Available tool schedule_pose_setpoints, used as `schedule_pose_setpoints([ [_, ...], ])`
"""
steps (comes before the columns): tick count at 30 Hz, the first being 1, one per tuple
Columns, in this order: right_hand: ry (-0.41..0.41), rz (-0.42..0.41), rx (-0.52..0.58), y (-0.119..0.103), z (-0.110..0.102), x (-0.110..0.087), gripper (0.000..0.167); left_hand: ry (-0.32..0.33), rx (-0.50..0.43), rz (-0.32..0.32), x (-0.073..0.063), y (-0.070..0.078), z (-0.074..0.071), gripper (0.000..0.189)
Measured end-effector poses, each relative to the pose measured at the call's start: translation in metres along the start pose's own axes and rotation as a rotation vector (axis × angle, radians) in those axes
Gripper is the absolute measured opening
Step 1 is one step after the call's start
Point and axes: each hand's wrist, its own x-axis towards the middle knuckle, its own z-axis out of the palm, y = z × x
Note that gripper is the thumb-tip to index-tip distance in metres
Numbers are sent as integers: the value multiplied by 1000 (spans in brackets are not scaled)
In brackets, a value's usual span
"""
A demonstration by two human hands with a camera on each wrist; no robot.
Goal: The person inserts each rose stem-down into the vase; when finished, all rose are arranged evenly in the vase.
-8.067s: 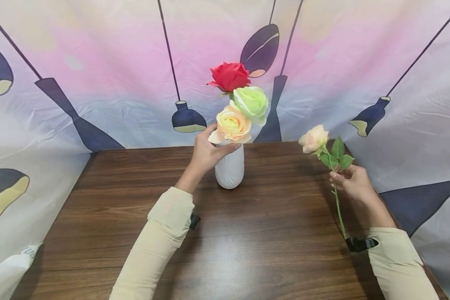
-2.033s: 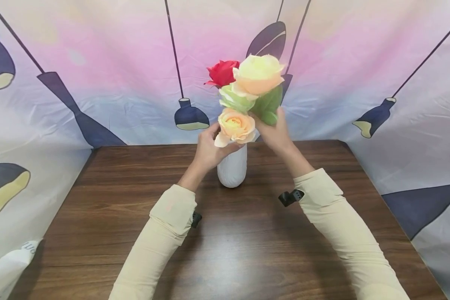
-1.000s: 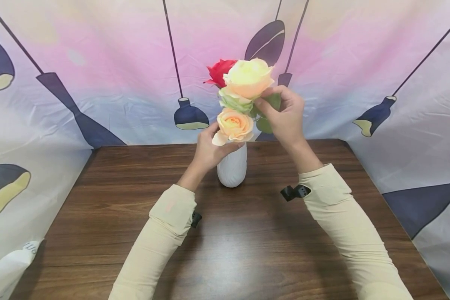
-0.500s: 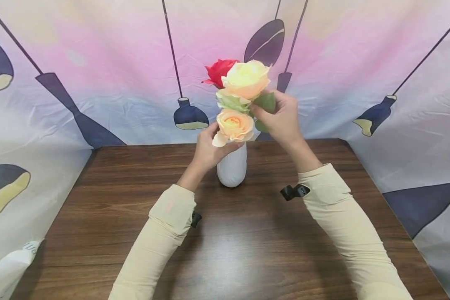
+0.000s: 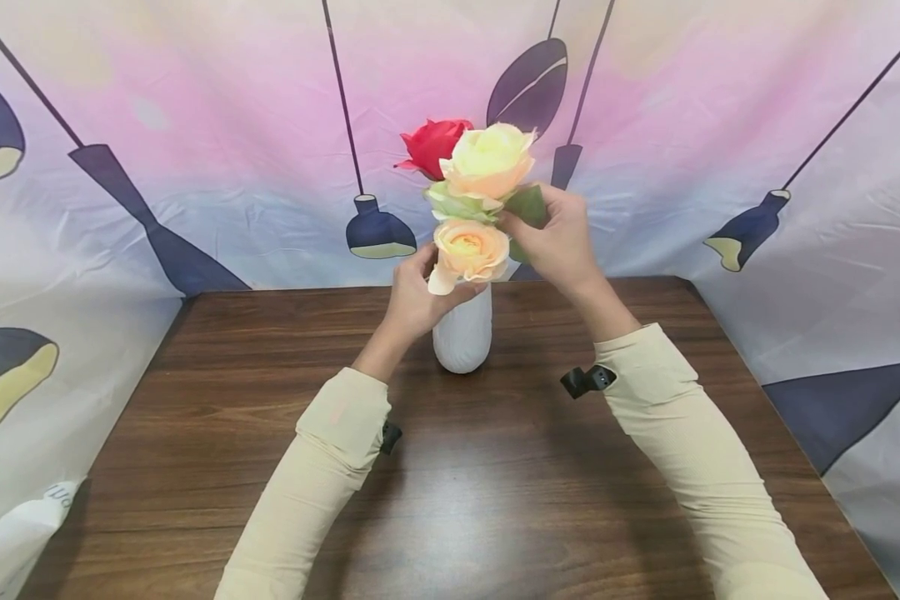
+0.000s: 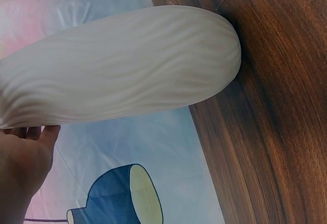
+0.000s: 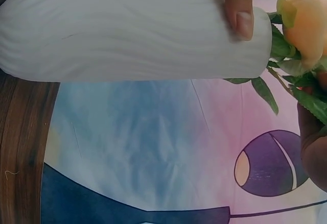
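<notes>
A white ribbed vase (image 5: 462, 337) stands upright on the wooden table, also filling much of both wrist views. My left hand (image 5: 414, 302) grips it near the top, the thumb across the front in the right wrist view. My right hand (image 5: 566, 242) pinches a pale yellow-peach rose (image 5: 491, 158) just under its head, beside a green leaf (image 5: 527, 207). Its lower stem is hidden. Around it are a red rose (image 5: 431, 148), a light green rose (image 5: 457, 202) partly covered, and a peach rose (image 5: 471, 250) in front, hiding the vase's mouth.
The brown table (image 5: 450, 483) reaches the hanging cloth backdrop (image 5: 270, 167) printed with lamps. A white plastic-looking bag (image 5: 26, 525) lies at the lower left edge. Small black wrist cameras sit on both sleeves.
My right hand brought the pale rose from the right side over to the vase, then shifted its hold up under the bloom. Lately the rose has sunk slightly leftward. My left hand stays on the vase.
</notes>
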Motion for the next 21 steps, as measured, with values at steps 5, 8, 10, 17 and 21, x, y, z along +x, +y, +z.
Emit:
schedule_pose_setpoints([
  [5,-26,-13,-21,1,0,0,18,0,-13,-10,0,1,0,64],
  [8,-36,-27,-8,2,1,1,19,4,-23,-16,1,1,1,65],
  [10,-45,-29,-5,2,1,1,20,6,-32,-20,1,2,1,65],
  [17,-51,-13,-23,3,3,1,19,4,-38,-30,0,4,1,66],
  [21,-64,-23,-34,3,4,1,19,8,-44,-25,0,3,2,65],
])
